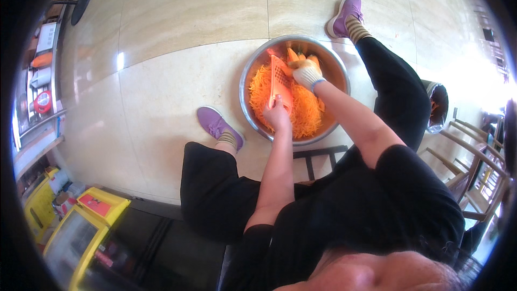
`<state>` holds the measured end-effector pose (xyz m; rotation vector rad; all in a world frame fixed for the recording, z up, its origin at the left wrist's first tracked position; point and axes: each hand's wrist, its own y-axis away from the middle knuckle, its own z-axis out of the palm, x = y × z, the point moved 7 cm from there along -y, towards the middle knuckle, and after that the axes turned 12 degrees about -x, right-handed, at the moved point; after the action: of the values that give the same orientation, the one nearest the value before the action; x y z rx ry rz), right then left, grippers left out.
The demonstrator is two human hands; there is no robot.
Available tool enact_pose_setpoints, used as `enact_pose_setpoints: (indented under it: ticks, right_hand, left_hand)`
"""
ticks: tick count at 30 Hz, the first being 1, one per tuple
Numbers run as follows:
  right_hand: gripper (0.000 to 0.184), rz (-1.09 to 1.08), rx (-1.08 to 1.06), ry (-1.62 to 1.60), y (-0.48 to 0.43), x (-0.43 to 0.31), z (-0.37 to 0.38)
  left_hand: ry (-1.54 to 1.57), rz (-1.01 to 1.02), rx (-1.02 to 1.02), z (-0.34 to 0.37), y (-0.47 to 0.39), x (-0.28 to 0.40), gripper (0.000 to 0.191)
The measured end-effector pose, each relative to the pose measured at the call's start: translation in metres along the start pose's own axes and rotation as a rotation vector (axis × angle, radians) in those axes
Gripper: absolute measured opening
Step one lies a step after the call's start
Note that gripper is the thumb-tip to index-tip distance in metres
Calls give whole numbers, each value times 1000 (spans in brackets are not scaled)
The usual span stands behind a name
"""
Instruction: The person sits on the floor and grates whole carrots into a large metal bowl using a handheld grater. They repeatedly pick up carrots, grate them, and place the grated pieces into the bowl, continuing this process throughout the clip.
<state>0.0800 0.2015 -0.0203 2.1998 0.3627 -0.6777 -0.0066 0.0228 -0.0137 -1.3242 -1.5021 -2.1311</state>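
A large round metal basin (245, 85) stands on the floor between my feet, with shredded carrot (305, 119) heaped inside. My left hand (278, 114) grips the near end of an orange plastic grater (281, 81), which is tilted on edge in the basin. On my right hand (306, 73) is a whitish knit work glove with soiled fingers. That hand holds a piece of carrot (286, 68) against the grater's perforated face; the glove hides most of the piece. Several whole peeled carrots (292, 54) lie by the basin's far wall, just beyond the glove.
A lined waste bin (437, 107) stands right of my leg, near wooden chairs (470, 161). Part of a dark stool frame (321, 153) shows below the basin. At left are a shelf (40, 129) with goods and a yellow-framed display cabinet (95, 218).
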Motion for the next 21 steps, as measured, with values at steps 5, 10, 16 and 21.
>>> enact_pose_setpoints:
  ticks: [5,10,16,21]
  right_hand:
    - [25,-164,60,25,89,-36,16]
    - [26,-2,33,144,4,-14,5]
    - [28,22,-167,188,-23,-16,8]
    - [36,95,97,131,-34,5,8]
  left_hand:
    - [42,-35,-18,-8,-2,-7,10]
    - [-53,-73,-102,4,-2,-8,11]
    - [-66,-46,-16,-3,0,-1,16]
    - [-2,-32,-61,1,-3,1,17]
